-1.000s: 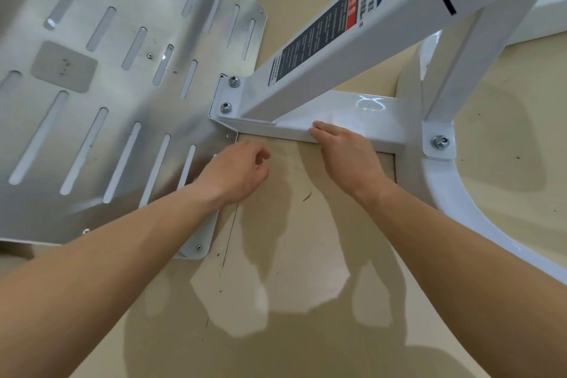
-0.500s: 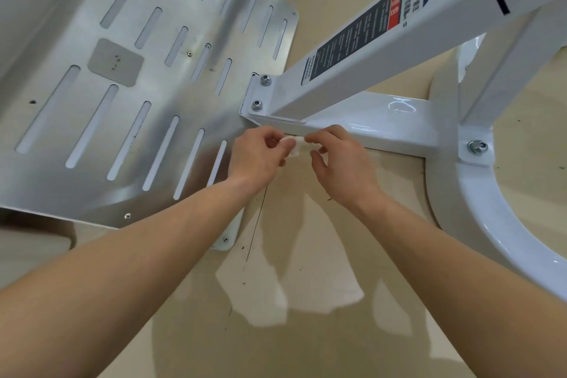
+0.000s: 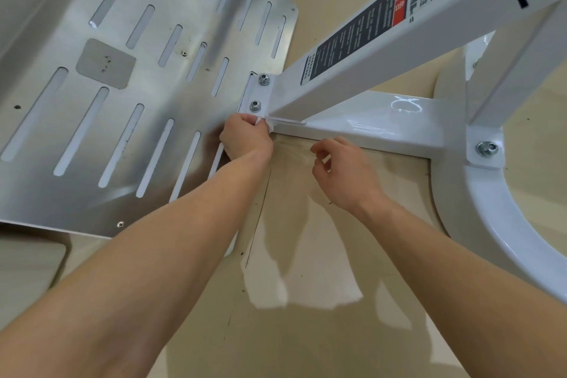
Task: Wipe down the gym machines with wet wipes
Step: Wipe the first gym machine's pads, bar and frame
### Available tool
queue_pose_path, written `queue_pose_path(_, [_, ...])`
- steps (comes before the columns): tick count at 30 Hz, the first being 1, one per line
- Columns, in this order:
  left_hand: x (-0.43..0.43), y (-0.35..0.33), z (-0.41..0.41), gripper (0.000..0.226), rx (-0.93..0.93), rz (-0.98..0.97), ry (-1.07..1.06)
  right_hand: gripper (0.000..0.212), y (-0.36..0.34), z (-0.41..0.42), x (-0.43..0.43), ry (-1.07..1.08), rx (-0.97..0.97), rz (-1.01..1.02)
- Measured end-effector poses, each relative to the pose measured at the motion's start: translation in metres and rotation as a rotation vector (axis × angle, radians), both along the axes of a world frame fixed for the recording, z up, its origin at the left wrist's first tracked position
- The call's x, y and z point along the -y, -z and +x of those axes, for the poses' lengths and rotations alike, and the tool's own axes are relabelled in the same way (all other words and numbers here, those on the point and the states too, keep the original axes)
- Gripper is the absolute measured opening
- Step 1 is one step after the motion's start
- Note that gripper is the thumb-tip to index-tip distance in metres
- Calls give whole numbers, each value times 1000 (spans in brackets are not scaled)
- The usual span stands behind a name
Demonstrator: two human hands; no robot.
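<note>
A white gym machine frame fills the upper right: a slanted beam (image 3: 399,40) with a dark warning label (image 3: 362,31) meets a low glossy crossbar (image 3: 383,126). My left hand (image 3: 245,138) grips a small white wet wipe (image 3: 265,123) and holds it against the crossbar's left end, just below two bolts (image 3: 256,106). My right hand (image 3: 343,175) hovers in front of the crossbar with fingers loosely curled, holding nothing. Most of the wipe is hidden inside my left fist.
A slotted brushed-metal footplate (image 3: 122,86) lies tilted at the left, bolted to the frame. A curved white base tube (image 3: 506,239) sweeps down the right side, with a bolt (image 3: 486,149) at its joint. Beige floor (image 3: 306,316) lies below my arms.
The wipe passed from between both hands into my left hand, which moved up left to the crossbar's end. My right hand let go and drew back slightly.
</note>
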State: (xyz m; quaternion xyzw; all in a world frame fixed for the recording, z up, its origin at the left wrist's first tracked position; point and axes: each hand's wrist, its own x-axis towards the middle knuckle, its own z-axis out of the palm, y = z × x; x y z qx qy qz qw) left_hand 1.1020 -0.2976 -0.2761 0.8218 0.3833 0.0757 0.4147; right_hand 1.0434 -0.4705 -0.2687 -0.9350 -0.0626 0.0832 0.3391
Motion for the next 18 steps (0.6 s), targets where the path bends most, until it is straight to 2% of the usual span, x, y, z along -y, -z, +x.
queue_pose_path(5, [15, 3, -7, 10, 42, -155, -11, 30, 8, 1, 4, -7, -12, -11])
queue_pose_path(8, [15, 3, -10, 20, 66, -246, 12, 30, 11, 2, 5, -9, -24, -12])
queue_pose_path(13, [8, 7, -7, 4, 54, -188, -20, 31, 13, 6, 6, 14, -56, 2])
queue_pose_path(18, [10, 10, 0, 8, 68, -219, -145, 31, 13, 5, 11, 18, -65, 22])
